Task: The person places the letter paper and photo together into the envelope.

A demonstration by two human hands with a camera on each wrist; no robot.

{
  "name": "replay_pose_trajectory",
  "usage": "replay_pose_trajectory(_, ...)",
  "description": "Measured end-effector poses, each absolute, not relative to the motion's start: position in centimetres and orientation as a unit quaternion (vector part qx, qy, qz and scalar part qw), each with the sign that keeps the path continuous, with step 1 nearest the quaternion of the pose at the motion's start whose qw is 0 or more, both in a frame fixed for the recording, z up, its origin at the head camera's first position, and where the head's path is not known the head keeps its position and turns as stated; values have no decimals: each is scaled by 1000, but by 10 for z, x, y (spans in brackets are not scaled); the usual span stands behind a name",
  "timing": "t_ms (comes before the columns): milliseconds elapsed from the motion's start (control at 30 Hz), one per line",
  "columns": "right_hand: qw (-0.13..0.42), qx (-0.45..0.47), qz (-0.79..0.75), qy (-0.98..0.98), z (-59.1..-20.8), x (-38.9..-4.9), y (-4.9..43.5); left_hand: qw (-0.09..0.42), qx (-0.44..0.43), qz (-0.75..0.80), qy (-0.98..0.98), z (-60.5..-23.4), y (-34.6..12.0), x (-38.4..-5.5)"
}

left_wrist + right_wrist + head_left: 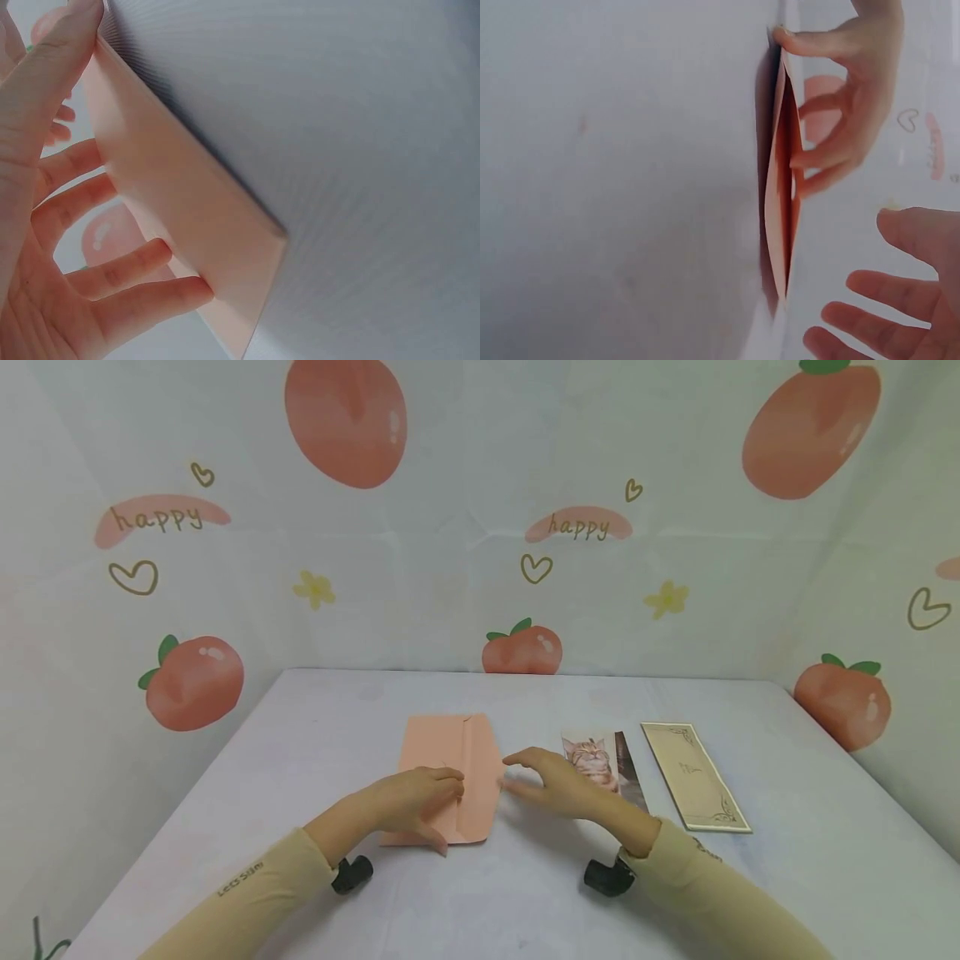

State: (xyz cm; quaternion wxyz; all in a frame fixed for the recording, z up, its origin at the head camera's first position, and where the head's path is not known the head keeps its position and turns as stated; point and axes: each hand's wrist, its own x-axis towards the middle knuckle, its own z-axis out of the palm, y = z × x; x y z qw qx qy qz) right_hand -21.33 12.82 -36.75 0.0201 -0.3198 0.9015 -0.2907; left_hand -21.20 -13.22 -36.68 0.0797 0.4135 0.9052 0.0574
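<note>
A peach-coloured envelope (435,743) lies on the white table, its flap (480,752) unfolded towards the right. My left hand (420,797) rests on it with the fingers spread; in the left wrist view the fingertips touch its face and the thumb lies at one edge. The right wrist view shows the envelope's mouth (785,172) gaping a little. My right hand (551,783) hovers by the flap's tip, thumb and fingers apart, holding nothing. Partly behind that hand and wrist lies a cat picture (592,758).
Right of the cat picture lies a long beige card (697,777) with ornamental corners. A white cloth (450,593) printed with peaches, hearts and "happy" hangs behind the table. Dark wrist-worn devices (609,877) show under both wrists.
</note>
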Motion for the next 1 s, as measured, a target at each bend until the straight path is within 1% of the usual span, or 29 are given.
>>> replay_pose_trajectory(100,15,-307,-310,900,-367,-214,140,79,414,59,905,-366,-132,-212)
replay_pose_trajectory(367,25,-260,-362,895,-366,-214,164,87,409,65,906,-367,-132,-211)
replay_pose_trajectory(533,22,-236,-378,895,-369,-216,175,82,413,60,905,-367,-133,-212)
replay_pose_trajectory(833,6,-197,-387,901,-367,-219,201,75,420,59,902,-368,-134,-212)
replay_pose_trajectory(1000,-19,-161,-371,914,-364,-220,218,76,420,59,903,-368,-134,-212)
